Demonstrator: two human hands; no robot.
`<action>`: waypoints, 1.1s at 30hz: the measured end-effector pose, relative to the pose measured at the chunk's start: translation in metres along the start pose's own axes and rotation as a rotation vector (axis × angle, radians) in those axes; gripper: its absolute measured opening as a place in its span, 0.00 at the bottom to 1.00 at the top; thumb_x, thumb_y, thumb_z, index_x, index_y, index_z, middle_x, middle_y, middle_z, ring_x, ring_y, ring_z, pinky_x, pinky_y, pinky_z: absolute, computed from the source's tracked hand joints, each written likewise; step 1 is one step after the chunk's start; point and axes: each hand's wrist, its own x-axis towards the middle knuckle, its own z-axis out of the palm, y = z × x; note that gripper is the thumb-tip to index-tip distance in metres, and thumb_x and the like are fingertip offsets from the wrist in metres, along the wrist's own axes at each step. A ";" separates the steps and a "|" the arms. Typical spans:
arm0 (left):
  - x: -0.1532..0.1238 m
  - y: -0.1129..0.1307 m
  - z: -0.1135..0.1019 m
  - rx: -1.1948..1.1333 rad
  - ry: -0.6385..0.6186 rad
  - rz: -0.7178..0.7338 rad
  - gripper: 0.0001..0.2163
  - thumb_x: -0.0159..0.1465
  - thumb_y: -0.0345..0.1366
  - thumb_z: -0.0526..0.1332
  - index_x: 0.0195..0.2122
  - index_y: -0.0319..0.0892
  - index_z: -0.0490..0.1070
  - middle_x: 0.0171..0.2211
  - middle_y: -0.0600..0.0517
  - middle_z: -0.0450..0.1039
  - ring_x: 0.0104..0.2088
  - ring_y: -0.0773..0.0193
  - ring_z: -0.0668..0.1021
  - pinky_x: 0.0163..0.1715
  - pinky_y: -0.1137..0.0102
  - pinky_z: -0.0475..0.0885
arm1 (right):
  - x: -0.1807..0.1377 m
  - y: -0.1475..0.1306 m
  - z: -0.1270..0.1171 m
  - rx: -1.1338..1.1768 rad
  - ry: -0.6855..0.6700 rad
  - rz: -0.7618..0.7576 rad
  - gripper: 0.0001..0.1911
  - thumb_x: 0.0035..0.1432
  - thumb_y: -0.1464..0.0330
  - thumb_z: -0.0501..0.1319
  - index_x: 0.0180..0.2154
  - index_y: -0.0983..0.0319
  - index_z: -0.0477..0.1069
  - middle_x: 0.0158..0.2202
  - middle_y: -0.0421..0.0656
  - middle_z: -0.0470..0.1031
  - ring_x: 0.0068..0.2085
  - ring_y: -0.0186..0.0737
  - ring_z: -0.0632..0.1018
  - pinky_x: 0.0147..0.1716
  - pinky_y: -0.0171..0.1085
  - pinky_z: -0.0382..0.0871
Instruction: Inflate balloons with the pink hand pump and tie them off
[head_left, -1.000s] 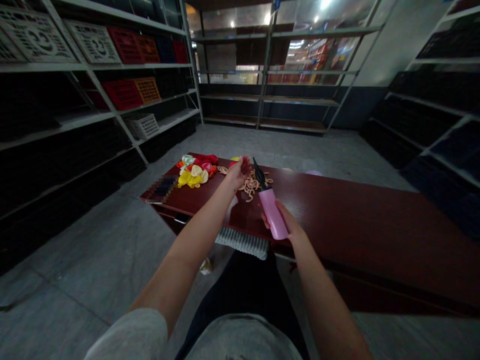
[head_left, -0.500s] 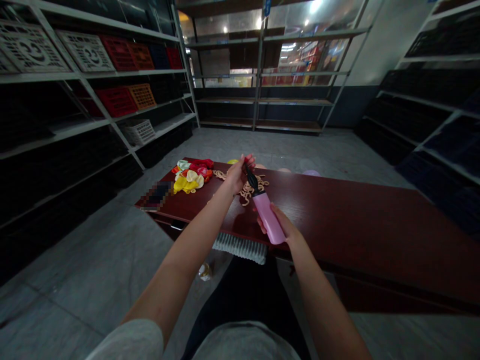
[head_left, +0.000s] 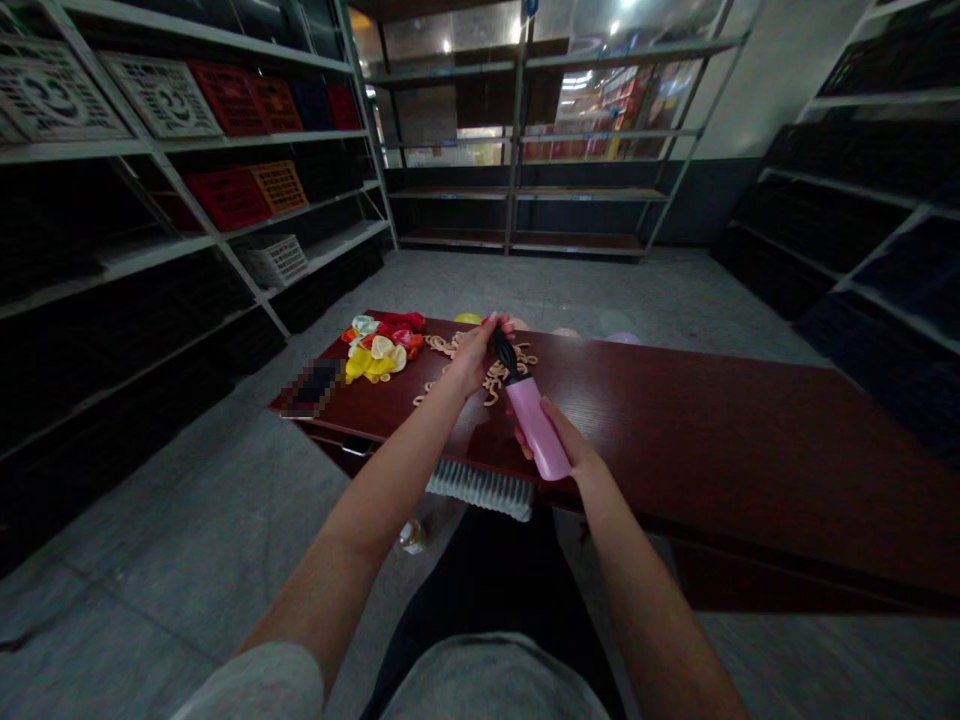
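Observation:
My right hand (head_left: 566, 450) grips the body of a pink balloon pump (head_left: 536, 425) whose black nozzle (head_left: 503, 352) points up and away over the dark red table (head_left: 712, 440). My left hand (head_left: 478, 350) is closed at the nozzle tip, pinching something small and red that I cannot make out. Just beyond lie a scatter of beige clips (head_left: 499, 375) and a pile of limp coloured balloons (head_left: 379, 350) in yellow, red and white.
Metal shelving with red, orange and white crates (head_left: 240, 190) lines the left wall; dark shelves stand on the right and at the back. A blurred dark object (head_left: 315, 388) sits on the table's left corner. A white brush (head_left: 480, 488) hangs at the table's near edge.
The pump has tilted so its nozzle meets my left hand. That hand has gone from half open above the clips to pinched at the nozzle tip.

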 end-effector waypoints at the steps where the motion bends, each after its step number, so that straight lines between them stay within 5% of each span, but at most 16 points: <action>1: -0.001 -0.002 -0.001 0.002 -0.008 -0.007 0.10 0.67 0.41 0.66 0.40 0.37 0.78 0.35 0.48 0.81 0.34 0.66 0.80 0.39 0.73 0.73 | 0.002 0.002 -0.002 0.007 -0.008 -0.002 0.33 0.62 0.43 0.57 0.49 0.65 0.74 0.26 0.44 0.78 0.21 0.37 0.75 0.20 0.33 0.68; 9: -0.014 -0.011 -0.011 0.084 -0.025 -0.017 0.12 0.67 0.45 0.64 0.41 0.41 0.79 0.42 0.47 0.82 0.42 0.62 0.81 0.37 0.73 0.71 | 0.004 0.004 -0.005 0.013 -0.022 0.014 0.33 0.65 0.44 0.52 0.50 0.66 0.72 0.27 0.43 0.78 0.21 0.36 0.76 0.20 0.33 0.68; 20: -0.012 -0.009 -0.010 0.126 -0.118 -0.044 0.13 0.62 0.44 0.70 0.40 0.40 0.79 0.39 0.47 0.81 0.39 0.64 0.80 0.38 0.72 0.70 | -0.004 -0.003 0.005 -0.024 0.011 0.032 0.34 0.67 0.43 0.48 0.50 0.65 0.72 0.25 0.42 0.76 0.20 0.34 0.74 0.19 0.32 0.65; 25: -0.017 -0.014 -0.023 0.150 -0.156 -0.102 0.15 0.62 0.47 0.68 0.43 0.41 0.80 0.45 0.45 0.81 0.43 0.62 0.80 0.41 0.70 0.71 | -0.002 0.001 0.001 -0.041 0.006 0.029 0.34 0.66 0.43 0.49 0.50 0.66 0.71 0.26 0.42 0.77 0.21 0.36 0.75 0.20 0.33 0.67; 33: -0.017 0.011 -0.035 0.144 -0.353 -0.258 0.20 0.66 0.50 0.63 0.54 0.45 0.77 0.56 0.44 0.77 0.51 0.56 0.79 0.44 0.66 0.73 | 0.001 0.004 0.000 -0.036 -0.030 0.015 0.34 0.63 0.42 0.54 0.50 0.65 0.72 0.27 0.43 0.78 0.21 0.37 0.76 0.20 0.33 0.68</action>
